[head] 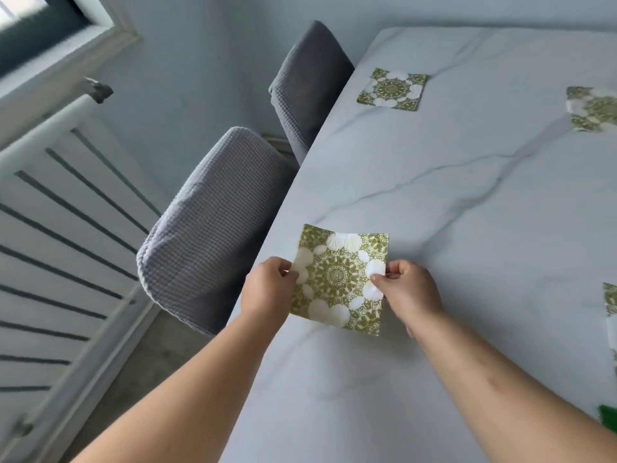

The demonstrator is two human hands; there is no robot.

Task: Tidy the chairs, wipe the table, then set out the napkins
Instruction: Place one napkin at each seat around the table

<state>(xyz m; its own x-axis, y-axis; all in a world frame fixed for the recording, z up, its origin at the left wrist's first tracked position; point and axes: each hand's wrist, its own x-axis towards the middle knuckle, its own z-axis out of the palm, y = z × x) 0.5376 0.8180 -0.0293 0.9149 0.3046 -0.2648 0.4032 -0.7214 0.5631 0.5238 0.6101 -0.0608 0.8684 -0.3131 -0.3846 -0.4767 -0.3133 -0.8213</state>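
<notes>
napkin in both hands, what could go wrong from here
1. The napkin is pinched by the left hand and right hand close to the table edge. Set down there, it could overhang or slip off toward the chair.
2. It is thin and looks bowed, so it may land creased or out of line with the far napkin.

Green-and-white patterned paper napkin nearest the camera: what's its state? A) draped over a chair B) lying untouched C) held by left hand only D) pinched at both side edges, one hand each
D: the left hand and the right hand each pinch a side edge of the green-and-white patterned paper napkin.
</notes>
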